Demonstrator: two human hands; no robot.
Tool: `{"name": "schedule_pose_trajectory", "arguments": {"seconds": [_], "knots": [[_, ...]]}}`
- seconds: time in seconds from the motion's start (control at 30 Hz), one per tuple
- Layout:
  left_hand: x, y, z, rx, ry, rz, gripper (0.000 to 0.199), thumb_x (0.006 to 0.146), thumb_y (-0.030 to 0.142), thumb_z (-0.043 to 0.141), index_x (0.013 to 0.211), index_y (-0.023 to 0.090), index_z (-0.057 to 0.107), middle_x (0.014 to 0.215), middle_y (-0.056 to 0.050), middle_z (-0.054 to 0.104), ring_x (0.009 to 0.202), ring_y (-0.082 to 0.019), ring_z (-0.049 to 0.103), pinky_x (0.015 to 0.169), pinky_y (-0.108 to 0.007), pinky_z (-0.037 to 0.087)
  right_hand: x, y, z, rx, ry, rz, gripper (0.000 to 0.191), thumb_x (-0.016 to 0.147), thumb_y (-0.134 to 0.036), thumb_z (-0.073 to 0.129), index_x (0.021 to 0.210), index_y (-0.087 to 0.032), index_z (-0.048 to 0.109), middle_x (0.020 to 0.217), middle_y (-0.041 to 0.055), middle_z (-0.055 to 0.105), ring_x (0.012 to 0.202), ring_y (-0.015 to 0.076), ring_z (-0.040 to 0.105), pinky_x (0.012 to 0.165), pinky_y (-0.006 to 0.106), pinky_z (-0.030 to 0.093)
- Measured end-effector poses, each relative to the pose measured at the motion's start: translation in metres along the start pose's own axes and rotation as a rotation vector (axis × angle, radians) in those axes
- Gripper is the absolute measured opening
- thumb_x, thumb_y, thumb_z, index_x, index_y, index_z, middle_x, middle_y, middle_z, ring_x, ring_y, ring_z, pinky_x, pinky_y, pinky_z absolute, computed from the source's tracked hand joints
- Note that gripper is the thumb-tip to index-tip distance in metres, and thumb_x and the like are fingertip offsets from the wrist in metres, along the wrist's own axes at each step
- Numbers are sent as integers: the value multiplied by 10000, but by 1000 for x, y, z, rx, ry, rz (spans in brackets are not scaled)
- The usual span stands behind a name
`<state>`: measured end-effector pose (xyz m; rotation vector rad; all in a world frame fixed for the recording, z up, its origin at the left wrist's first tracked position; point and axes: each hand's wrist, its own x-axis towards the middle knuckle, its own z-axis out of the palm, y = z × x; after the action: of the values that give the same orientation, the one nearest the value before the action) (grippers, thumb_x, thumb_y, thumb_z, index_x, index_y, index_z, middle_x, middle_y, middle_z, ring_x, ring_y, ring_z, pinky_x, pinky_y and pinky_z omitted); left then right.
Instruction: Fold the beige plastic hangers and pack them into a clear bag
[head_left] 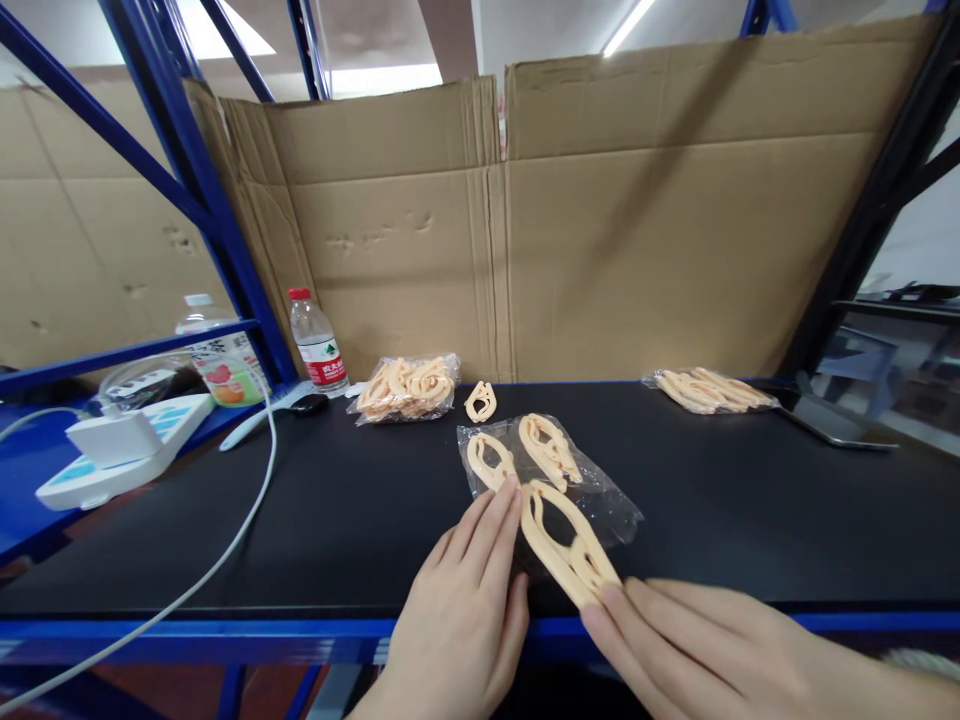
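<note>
A beige plastic folding hanger slants above the front of the black table, pinched at its near end by my right hand. My left hand has its fingers together, with the tips against the far end of this hanger; its thumb's hold is partly hidden. Just beyond those fingertips, a second folding hanger lies on a clear plastic bag. A third hanger rests on the same bag to the right. Farther back, one more small hanger lies directly on the table.
Bagged hangers sit at the back, and another bag of them lies back right beside a grey metal piece. On the left are a water bottle, a power strip and a white cable. Cardboard walls the back.
</note>
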<state>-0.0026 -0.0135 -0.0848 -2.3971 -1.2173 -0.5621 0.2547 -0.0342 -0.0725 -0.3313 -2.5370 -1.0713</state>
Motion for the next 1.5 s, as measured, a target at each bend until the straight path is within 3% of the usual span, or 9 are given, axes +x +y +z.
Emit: {"name": "schedule_pose_trajectory", "arguments": {"seconds": [0.17,0.33,0.57,0.73,0.87,0.97,1.1,1.23,1.5], "knots": [[0,1,2,4,24,-10,613,879,188,409,1450,65,222,1495,-154,274,1372,-257,282,1030,-385,430,65,28,31,76,187,-82,330,792,-70,422,963,32,686,902,215,688,744,275,657,611,363,577],[-2,0,3,-12,36,6,642,855,168,420,1448,37,212,1488,-178,277,1377,-262,269,1061,-379,400,87,22,68,-30,144,-8,273,818,-49,428,854,9,692,793,213,666,619,240,611,486,332,522],[-1,1,1,-25,31,-23,663,855,174,424,1454,24,182,1480,-182,295,1367,-261,293,1054,-374,409,91,20,96,30,2,134,231,798,-7,465,922,20,659,834,220,655,680,264,620,506,341,536],[-1,2,2,-29,48,-23,634,856,180,431,1442,45,231,1479,-181,297,1356,-269,315,1036,-378,426,84,23,84,139,-46,157,293,840,-40,438,1065,34,610,996,236,636,855,276,617,557,329,544],[-2,2,2,-25,56,-20,614,861,190,436,1439,78,261,1482,-151,306,1342,-268,342,1016,-374,443,71,39,59,225,83,134,278,871,-104,382,932,-94,654,826,127,658,697,189,606,577,284,505],[-2,1,2,-19,47,-18,606,875,203,428,1442,72,257,1481,-150,308,1341,-270,341,1016,-371,441,68,72,61,199,133,250,265,878,-153,398,818,-143,656,719,66,638,601,152,566,551,257,439],[-2,1,1,-1,33,-10,598,885,214,422,1440,63,258,1479,-160,308,1346,-271,333,1017,-372,435,79,133,102,216,-27,391,244,877,-127,425,963,-131,653,840,75,662,771,186,601,660,269,445],[-1,1,0,11,30,1,593,886,213,421,1437,60,262,1484,-157,299,1343,-267,338,1013,-366,438,102,181,157,342,-207,314,358,838,-17,431,1132,-116,611,1080,113,640,1020,221,558,833,306,448],[-4,-1,2,27,28,13,601,873,216,432,1427,44,277,1483,-158,294,1334,-274,352,991,-364,453,138,189,232,428,-394,215,648,761,67,461,1372,-147,431,1377,88,470,1245,222,429,977,314,403]]}}
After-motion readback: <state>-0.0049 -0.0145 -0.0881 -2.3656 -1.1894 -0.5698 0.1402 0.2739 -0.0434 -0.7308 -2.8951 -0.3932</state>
